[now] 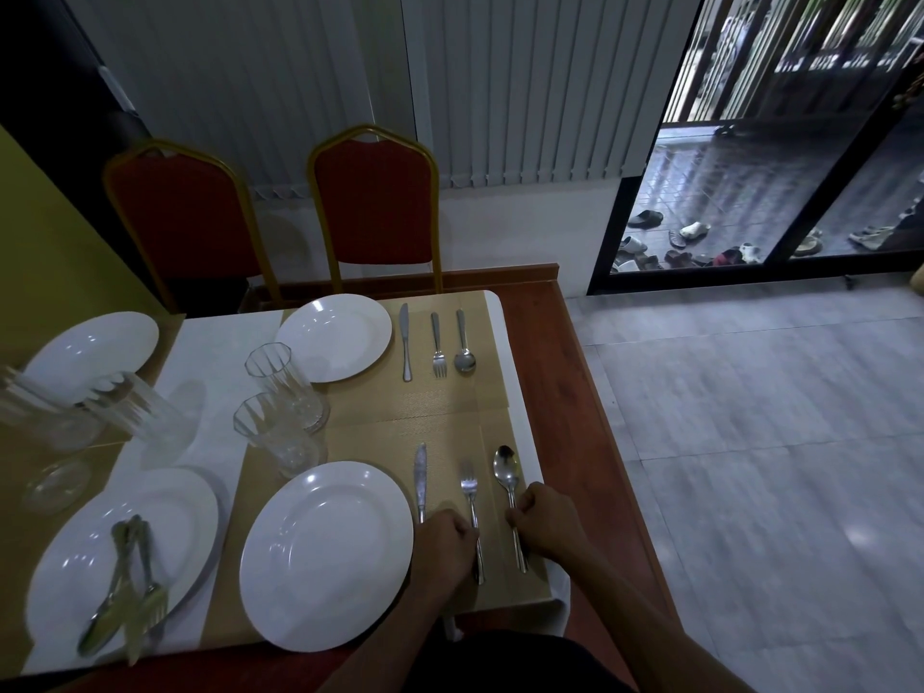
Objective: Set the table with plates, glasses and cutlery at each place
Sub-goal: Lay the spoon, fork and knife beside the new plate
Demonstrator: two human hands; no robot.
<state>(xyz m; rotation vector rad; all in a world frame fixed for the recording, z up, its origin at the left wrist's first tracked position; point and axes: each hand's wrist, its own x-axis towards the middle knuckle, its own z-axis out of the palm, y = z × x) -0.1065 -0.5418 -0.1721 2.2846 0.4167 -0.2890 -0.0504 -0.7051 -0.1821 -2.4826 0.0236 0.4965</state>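
Observation:
At the near right place, a white plate (325,555) lies on a tan placemat (370,437). A knife (420,475), a fork (470,497) and a spoon (506,470) lie to its right. My left hand (442,542) pinches the fork's handle. My right hand (545,520) pinches the spoon's handle. Both pieces rest flat on the mat. The far right place has a plate (334,337), knife (405,342), fork (438,345) and spoon (464,345). Two glasses (285,387) stand between these places. On the near left plate (165,522) lies a loose bundle of cutlery (125,587).
A far left plate (92,352) and more glasses (135,407) sit at the left, blurred. Two red chairs (375,202) stand behind the table. The wooden table edge (555,392) runs along the right, with tiled floor beyond and a glass door with shoes outside.

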